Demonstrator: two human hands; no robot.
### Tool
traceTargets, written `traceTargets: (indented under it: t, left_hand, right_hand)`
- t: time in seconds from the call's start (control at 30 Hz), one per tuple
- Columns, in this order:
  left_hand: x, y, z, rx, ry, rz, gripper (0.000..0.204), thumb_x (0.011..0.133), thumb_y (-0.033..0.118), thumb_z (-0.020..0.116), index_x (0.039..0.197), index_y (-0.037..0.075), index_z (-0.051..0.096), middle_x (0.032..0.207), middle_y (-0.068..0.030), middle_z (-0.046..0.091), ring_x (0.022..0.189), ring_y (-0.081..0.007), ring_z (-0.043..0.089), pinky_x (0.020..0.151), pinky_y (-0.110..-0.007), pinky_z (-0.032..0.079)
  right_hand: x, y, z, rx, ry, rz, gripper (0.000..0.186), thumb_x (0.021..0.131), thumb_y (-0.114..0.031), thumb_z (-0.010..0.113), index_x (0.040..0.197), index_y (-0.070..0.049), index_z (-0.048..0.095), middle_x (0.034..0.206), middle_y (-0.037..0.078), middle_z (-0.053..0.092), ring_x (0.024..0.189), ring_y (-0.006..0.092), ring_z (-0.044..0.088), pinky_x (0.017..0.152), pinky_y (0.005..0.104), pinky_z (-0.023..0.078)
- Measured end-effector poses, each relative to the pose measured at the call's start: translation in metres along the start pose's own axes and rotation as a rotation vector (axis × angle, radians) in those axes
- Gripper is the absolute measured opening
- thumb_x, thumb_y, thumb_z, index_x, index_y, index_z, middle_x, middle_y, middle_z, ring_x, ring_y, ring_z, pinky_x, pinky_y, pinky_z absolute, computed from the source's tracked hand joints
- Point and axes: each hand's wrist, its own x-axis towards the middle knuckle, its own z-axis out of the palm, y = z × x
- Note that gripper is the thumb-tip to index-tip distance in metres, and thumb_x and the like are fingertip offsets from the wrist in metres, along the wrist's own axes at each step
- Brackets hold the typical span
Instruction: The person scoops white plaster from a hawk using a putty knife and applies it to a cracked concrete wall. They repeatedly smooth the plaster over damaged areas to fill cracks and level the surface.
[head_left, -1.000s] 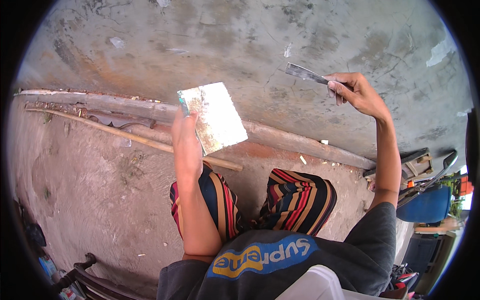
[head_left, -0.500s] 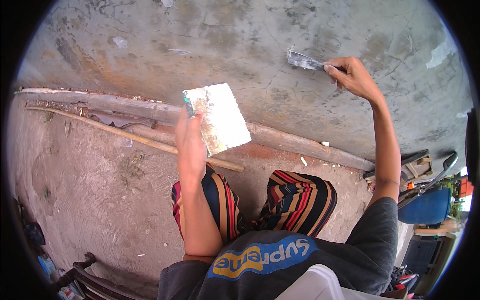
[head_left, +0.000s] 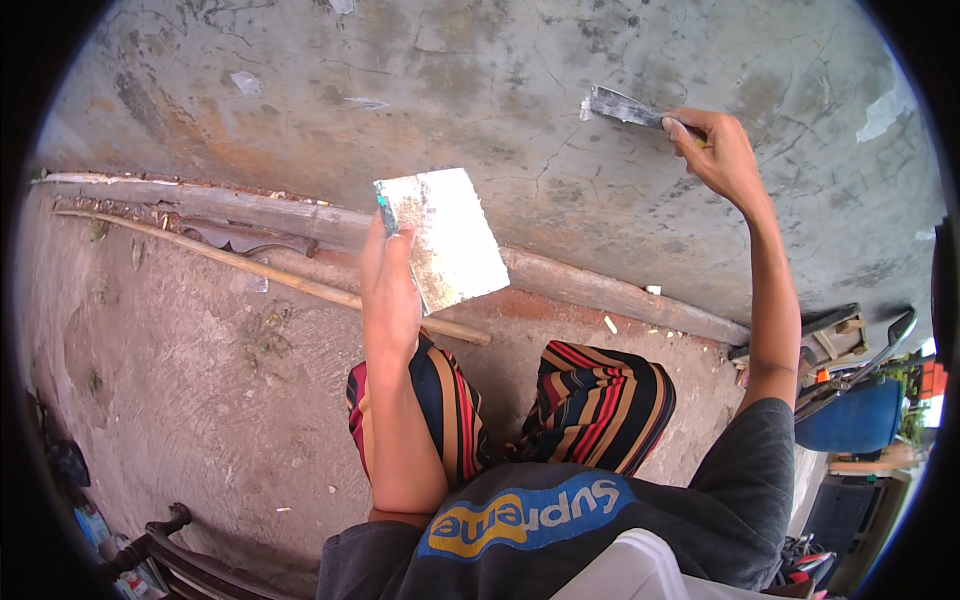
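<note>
My right hand [head_left: 718, 148] grips the handle of a putty knife [head_left: 628, 106], its broad blade smeared with pale filler. The blade's tip is at a small white patch of filler [head_left: 586, 108] on the cracked grey wall [head_left: 480, 90]. In my left hand [head_left: 392, 285] is a flat square board [head_left: 455, 240] with a bright white face and a worn, brownish strip along its left side. My thumb lies over the board's edge; the other fingers are mostly hidden behind it. The board is held in front of the wall's base, apart from the knife.
A long bamboo pole [head_left: 270, 272] lies on the rough ground [head_left: 200, 380] near the wooden beam [head_left: 590, 285] along the wall's foot. At the right stand a blue drum [head_left: 850, 415] and a wooden frame [head_left: 838, 338]. A dark curved-armed piece of furniture [head_left: 165, 540] is at lower left.
The putty knife has shifted slightly right and up along the wall, and a white patch now shows at its tip. The board has moved a little to the right.
</note>
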Motion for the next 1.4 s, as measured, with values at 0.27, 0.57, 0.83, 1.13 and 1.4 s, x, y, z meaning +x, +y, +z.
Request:
traceTargets:
  t: [0.27,0.57,0.83,1.13,1.4]
  left_hand:
    - [-0.001,-0.001,-0.001,0.017,-0.011,0.014,0.036,0.096,0.017,0.039,0.121,-0.007,0.049,0.109,-0.0096,0.058,0.097,-0.0148,0.053,0.089,-0.028,0.040]
    - [0.000,-0.003,0.000,-0.046,-0.051,0.003,0.037,0.096,0.017,0.039,0.124,-0.006,0.048,0.110,-0.0104,0.058,0.098,-0.0146,0.054,0.089,-0.028,0.041]
    - [-0.001,-0.003,-0.001,-0.042,-0.020,0.003,0.036,0.097,0.017,0.040,0.123,-0.005,0.048,0.109,-0.0092,0.058,0.098,-0.0143,0.053,0.089,-0.027,0.041]
    - [0.000,-0.003,-0.002,-0.026,-0.052,0.027,0.037,0.097,0.018,0.040,0.124,-0.007,0.047,0.112,-0.0104,0.057,0.101,-0.0147,0.052,0.092,-0.028,0.039]
    - [-0.002,0.000,-0.001,-0.002,-0.055,-0.001,0.036,0.097,0.017,0.039,0.124,-0.006,0.047,0.112,-0.0097,0.057,0.099,-0.0147,0.053,0.089,-0.028,0.041]
  right_hand:
    - [-0.022,-0.026,0.003,-0.137,-0.054,-0.122,0.023,0.090,-0.021,0.058,0.097,-0.001,0.068,0.054,0.015,0.050,0.047,0.0282,0.046,0.050,0.0367,0.038]
    - [-0.023,-0.020,0.026,-0.213,0.095,-0.073,0.021,0.091,-0.021,0.059,0.095,-0.002,0.066,0.058,0.020,0.052,0.056,0.0403,0.049,0.054,0.0422,0.040]
    - [-0.047,-0.046,0.015,-0.156,0.076,0.023,0.020,0.092,-0.020,0.055,0.086,-0.002,0.061,0.061,0.020,0.056,0.061,0.0412,0.055,0.056,0.0462,0.043]
    - [-0.034,-0.029,0.025,-0.180,0.150,0.015,0.019,0.092,-0.020,0.058,0.095,-0.002,0.064,0.060,0.021,0.050,0.058,0.0416,0.048,0.053,0.0425,0.039]
    - [-0.038,-0.042,0.024,-0.141,0.055,0.010,0.020,0.092,-0.020,0.058,0.093,-0.003,0.068,0.060,0.022,0.049,0.056,0.0394,0.047,0.054,0.0408,0.040]
